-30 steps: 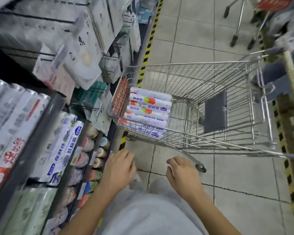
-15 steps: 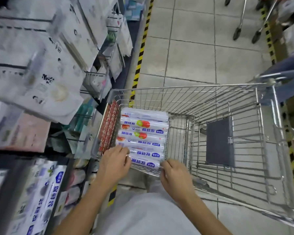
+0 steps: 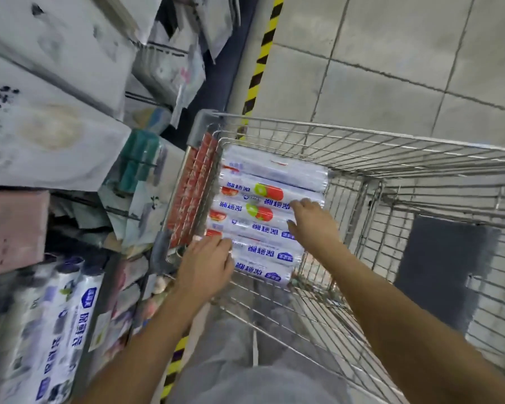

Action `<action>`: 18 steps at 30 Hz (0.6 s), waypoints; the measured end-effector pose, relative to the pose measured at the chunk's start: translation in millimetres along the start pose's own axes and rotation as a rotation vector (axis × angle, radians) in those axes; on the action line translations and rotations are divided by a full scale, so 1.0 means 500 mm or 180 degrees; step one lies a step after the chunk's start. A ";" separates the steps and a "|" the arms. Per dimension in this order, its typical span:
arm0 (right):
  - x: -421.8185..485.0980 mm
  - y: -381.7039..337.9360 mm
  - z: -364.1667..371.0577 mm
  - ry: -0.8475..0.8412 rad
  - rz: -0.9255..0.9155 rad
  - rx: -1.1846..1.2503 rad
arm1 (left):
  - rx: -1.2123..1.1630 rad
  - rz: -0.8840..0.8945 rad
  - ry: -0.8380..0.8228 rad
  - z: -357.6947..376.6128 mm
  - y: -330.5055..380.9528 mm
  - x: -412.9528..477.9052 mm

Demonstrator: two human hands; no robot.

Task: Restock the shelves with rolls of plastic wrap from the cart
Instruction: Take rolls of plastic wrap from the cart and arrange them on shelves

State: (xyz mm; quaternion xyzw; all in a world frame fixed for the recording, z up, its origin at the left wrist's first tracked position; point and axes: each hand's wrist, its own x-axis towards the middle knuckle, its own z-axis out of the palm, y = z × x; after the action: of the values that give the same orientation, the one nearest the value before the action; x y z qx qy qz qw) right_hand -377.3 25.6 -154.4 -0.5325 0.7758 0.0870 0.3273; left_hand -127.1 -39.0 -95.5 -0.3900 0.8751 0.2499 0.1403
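Observation:
Several white rolls of plastic wrap (image 3: 267, 217) with blue lettering and red-green labels lie side by side in the front left corner of a wire shopping cart (image 3: 370, 135). My left hand (image 3: 206, 266) reaches over the cart's near left corner, its fingertips at the left ends of the nearest rolls. My right hand (image 3: 312, 221) lies on the right ends of the middle rolls, fingers spread and lightly bent. Neither hand has lifted a roll. Whether the fingers curl round a roll is hidden.
Shelves (image 3: 99, 301) on the left hold similar wrapped rolls (image 3: 70, 330), with hanging packets (image 3: 56, 118) above. A yellow-black floor stripe (image 3: 260, 62) runs along the shelf base. The cart's dark child-seat flap (image 3: 443, 263) is on the right. Grey tiled floor lies beyond.
Both hands moved forward from near my lap, over the cart's rim, onto the rolls. The view has tilted down and closer over the cart.

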 end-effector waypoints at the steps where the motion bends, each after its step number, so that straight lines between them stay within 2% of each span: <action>1: 0.034 0.002 0.012 -0.0034 0.0059 -0.0002 | 0.0031 0.0005 -0.0102 0.010 -0.013 0.024; 5: 0.136 0.012 0.077 0.0078 0.0139 0.0011 | -0.0029 -0.0088 -0.0212 0.044 -0.063 0.104; 8: 0.173 0.023 0.123 0.0360 0.0103 -0.0295 | -0.0212 -0.0212 -0.0158 0.065 -0.088 0.136; 12: 0.195 0.024 0.147 0.0444 0.0220 -0.0614 | -0.0369 -0.0330 -0.0253 0.093 -0.113 0.149; 14: 0.199 0.024 0.132 0.0424 0.0228 -0.0447 | -0.0378 -0.0336 -0.0362 0.102 -0.117 0.145; 18: 0.163 0.028 0.094 -0.0072 0.0031 0.0365 | -0.0480 -0.0258 -0.0273 0.093 -0.102 0.132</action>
State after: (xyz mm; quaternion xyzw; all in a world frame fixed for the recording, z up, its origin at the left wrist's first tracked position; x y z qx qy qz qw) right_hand -388.0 -8.7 -242.5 -0.5081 0.7783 0.0500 0.3655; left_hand -129.7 -83.0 -180.1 -0.4235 0.8305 0.3256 0.1578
